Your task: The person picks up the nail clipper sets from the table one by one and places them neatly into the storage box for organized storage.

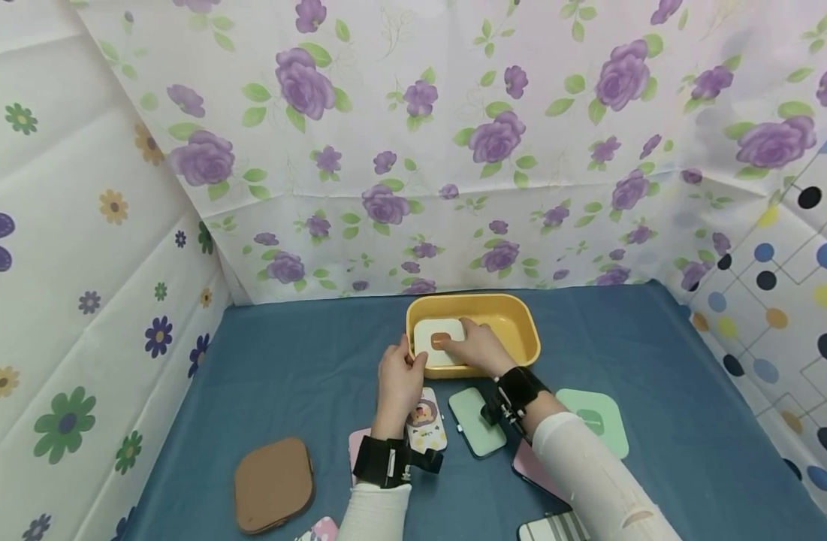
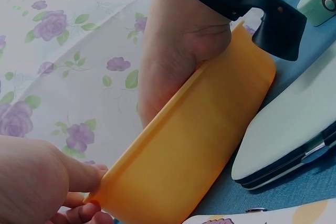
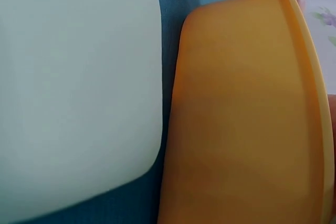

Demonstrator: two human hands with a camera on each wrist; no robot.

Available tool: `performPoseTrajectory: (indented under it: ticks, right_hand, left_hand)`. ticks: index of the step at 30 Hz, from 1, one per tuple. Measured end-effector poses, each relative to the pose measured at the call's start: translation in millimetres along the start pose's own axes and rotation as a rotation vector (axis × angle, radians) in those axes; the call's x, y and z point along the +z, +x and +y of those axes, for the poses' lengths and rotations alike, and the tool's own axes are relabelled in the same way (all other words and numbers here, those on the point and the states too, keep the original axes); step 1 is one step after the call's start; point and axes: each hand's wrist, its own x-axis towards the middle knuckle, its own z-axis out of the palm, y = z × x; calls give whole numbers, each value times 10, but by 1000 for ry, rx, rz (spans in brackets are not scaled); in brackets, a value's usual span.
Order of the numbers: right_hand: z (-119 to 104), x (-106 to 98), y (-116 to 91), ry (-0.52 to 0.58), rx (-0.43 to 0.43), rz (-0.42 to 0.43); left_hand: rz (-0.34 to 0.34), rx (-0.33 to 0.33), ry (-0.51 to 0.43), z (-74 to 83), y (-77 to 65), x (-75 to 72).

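Observation:
A yellow plastic basin (image 1: pixel 524 323) stands at the back of the table. Inside its left part lies a white rounded-square case (image 1: pixel 423 329) with a brown label. My left hand (image 1: pixel 398 387) pinches the basin's rim at the front left corner, as the left wrist view also shows. My right hand (image 1: pixel 482 350) reaches over the front rim and grips the white case by its right side, thumb near the label. In both wrist views the basin wall (image 2: pixel 184 150) hides the right fingertips and the case.
Nearer me lie a flat cartoon-print case (image 1: pixel 427 428), a light green case (image 1: pixel 475 421), a larger mint case (image 1: pixel 612 421) and a brown case (image 1: pixel 274 485). Pink and striped cases (image 1: pixel 555 527) lie partly under my arms. Patterned cloth walls enclose the table.

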Motion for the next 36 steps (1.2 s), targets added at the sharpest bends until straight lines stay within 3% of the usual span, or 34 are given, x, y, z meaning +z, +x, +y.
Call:
performPoseTrajectory:
  ticks: [17,28,36]
  right_hand:
    - [28,-53,-69,-57,-15,32]
    - [149,-358,-170,-32,-87,96]
    - [379,-618,-429,12,-158,141]
  left_hand:
    - [-20,35,4,11,-23,31]
    - [-16,24,-14,6,-22,14]
    - [-7,19,-16,-9,-6,6]
